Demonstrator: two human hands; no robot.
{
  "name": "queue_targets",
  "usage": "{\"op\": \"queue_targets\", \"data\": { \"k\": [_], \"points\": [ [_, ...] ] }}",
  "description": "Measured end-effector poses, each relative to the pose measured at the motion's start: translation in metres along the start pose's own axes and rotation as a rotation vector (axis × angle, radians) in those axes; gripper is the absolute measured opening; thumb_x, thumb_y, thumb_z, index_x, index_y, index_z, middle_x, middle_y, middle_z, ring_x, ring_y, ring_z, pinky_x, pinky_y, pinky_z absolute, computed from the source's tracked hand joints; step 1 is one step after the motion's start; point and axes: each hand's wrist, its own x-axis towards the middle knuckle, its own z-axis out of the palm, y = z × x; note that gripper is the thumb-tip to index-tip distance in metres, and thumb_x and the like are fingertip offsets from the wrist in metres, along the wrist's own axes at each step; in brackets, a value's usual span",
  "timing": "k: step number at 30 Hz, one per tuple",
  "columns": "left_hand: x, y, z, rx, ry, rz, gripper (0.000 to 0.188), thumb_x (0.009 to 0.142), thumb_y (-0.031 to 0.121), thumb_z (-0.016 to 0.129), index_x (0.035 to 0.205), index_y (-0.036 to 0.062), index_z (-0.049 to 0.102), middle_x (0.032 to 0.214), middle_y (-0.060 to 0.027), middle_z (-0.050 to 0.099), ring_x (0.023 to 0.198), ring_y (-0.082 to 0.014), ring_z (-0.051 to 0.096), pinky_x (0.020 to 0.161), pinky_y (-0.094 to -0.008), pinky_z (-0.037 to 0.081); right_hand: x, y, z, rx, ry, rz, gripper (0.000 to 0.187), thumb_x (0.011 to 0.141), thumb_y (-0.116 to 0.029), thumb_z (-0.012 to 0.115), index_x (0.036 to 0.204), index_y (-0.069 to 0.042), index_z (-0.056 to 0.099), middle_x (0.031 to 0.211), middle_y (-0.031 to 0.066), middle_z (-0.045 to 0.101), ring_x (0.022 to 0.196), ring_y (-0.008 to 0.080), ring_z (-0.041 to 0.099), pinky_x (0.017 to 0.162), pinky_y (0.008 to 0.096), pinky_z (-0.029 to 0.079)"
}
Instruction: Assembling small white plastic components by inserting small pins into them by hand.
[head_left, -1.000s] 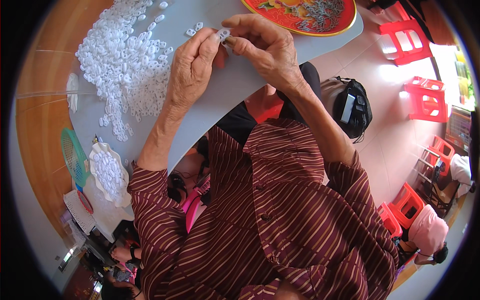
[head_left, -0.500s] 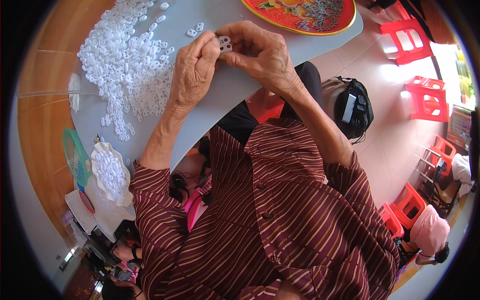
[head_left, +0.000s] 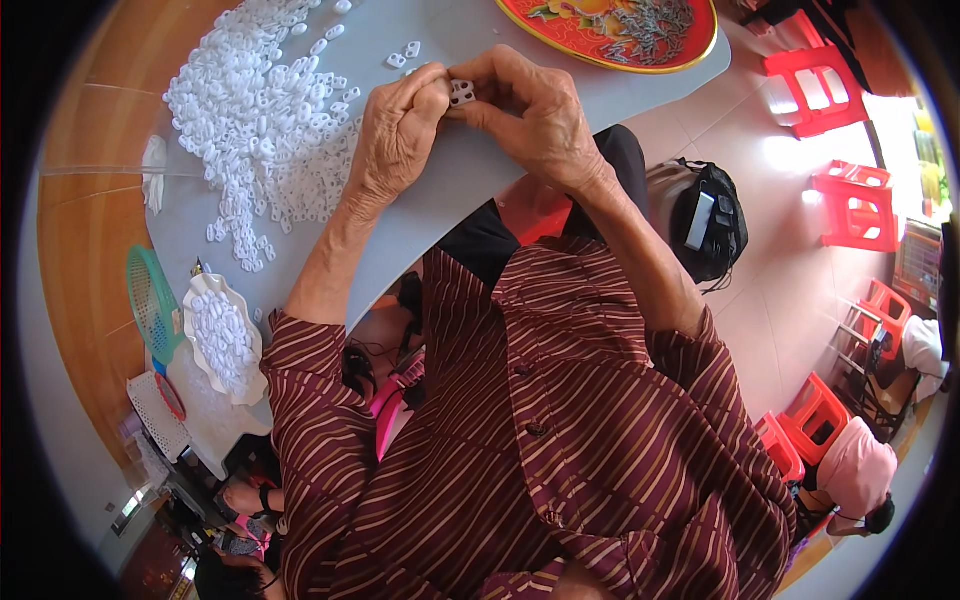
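Over at the grey table (head_left: pixel 430 215), someone in a striped shirt (head_left: pixel 590 400) has a small white piece (head_left: pixel 461 93) up between both hands, above the tabletop. The right hand (head_left: pixel 540 115) pinches it, thumb below and fingers above; the left hand (head_left: pixel 405 125) is curled beside it (whether those fingers grip it, I can't tell). A white heap (head_left: pixel 250 110) spreads leftward; a red tray (head_left: pixel 600 63) holds metal bits (head_left: pixel 655 30).

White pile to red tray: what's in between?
Head view: two loose white pieces on grey tabletop; nearer the body, left hand and right hand at a small holed piece.
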Motion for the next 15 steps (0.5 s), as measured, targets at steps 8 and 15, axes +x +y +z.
{"op": "queue_targets", "data": {
  "k": [8, 15],
  "points": [
    [-0.0032, -0.0033, -0.0004, 0.043, 0.011, 0.049, 0.021, 0.091, 0.017, 0.043, 0.083, -0.0022, 0.045, 0.064, -0.0080, 0.038, 0.062, -0.0111, 0.035, 0.055, -0.0294, 0.037, -0.0004, -0.0007, 0.0020, -0.054, -0.017, -0.004, 0.020, 0.076, -0.004, 0.069, 0.093, 0.000, 0.059, 0.072, 0.0103, 0.064, 0.065, 0.0176, 0.064, 0.062, 0.0276, 0.051],
    [-0.0054, 0.0026, 0.0006, 0.026, -0.016, -0.010, 0.022, 0.091, 0.018, 0.043, 0.081, -0.0016, 0.045, 0.063, -0.0081, 0.036, 0.061, -0.0112, 0.035, 0.054, -0.0295, 0.037, -0.0041, 0.0010, 0.0032, -0.052, 0.019, -0.027, 0.018, 0.076, -0.005, 0.070, 0.090, 0.000, 0.060, 0.070, 0.0102, 0.064, 0.062, 0.0167, 0.063, 0.058, 0.0281, 0.049]
  ]
}}
